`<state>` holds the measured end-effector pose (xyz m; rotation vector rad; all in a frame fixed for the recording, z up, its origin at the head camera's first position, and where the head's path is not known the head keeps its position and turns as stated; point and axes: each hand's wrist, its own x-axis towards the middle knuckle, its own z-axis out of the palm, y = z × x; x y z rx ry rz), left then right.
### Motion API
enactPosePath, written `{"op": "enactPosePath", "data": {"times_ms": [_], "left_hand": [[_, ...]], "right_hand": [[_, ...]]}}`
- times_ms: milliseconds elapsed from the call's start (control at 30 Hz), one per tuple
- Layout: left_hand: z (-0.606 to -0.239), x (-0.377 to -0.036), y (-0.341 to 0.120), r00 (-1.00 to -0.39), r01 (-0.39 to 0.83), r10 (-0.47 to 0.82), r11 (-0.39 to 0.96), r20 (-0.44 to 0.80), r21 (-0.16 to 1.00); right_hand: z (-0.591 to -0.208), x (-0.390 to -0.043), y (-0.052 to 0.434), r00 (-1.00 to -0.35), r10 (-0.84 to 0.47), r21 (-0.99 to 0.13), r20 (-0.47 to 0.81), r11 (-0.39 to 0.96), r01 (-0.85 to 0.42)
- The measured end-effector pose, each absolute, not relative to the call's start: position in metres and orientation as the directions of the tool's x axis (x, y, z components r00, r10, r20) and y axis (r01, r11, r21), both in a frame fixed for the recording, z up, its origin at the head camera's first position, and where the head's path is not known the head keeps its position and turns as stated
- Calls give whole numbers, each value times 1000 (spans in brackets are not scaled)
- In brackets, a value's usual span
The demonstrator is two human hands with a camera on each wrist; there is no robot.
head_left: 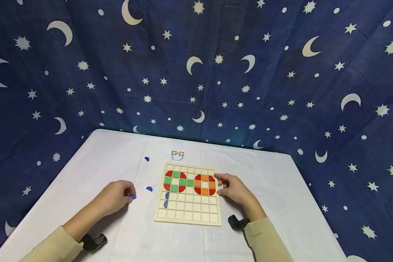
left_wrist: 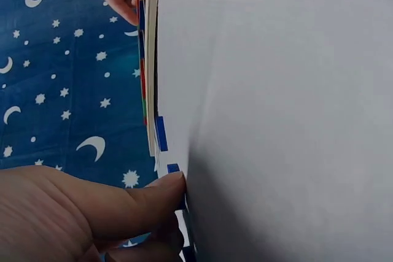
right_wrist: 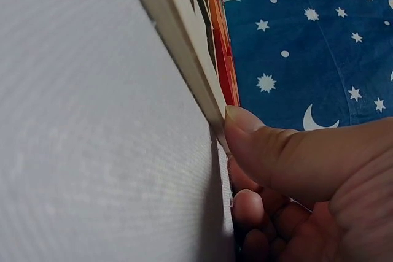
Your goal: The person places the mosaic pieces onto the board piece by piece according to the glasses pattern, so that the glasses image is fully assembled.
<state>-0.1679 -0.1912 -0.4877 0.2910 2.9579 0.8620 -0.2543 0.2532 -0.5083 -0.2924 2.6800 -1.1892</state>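
My left hand (head_left: 115, 196) pinches a blue half-disc piece (head_left: 133, 197) between thumb and fingers, low over the cloth left of the board. In the left wrist view the thumb covers part of that piece (left_wrist: 174, 168). A wooden grid board (head_left: 186, 217) lies flat, bearing red, green and orange pieces set as two rings joined by a green square (head_left: 190, 182). Two blue half-discs (head_left: 165, 204) sit in its left column. My right hand (head_left: 233, 189) rests its index finger and thumb against the board's right edge, the other fingers bent, with no piece visible in it.
Two loose blue half-discs, one nearer (head_left: 149, 189) and one farther (head_left: 146, 159), lie on the white tablecloth (head_left: 127, 233) left of the board. A small pattern card (head_left: 177, 155) lies behind the board. A dark star-and-moon curtain (head_left: 196, 91) hangs beyond the table.
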Motion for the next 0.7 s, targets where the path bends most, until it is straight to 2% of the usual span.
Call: {"op": "enactPosePath", "data": {"times_ms": [367, 700], "left_hand": [[-482, -165, -159, -970, 177, 241, 813, -43, 555], [-479, -160, -120, -902, 352, 431, 719, 13, 599]], "right_hand": [[-507, -255, 253, -961, -258, -746, -98, 658, -101], [-507, -255, 252, -960, -262, -757, -97, 646, -99]]}}
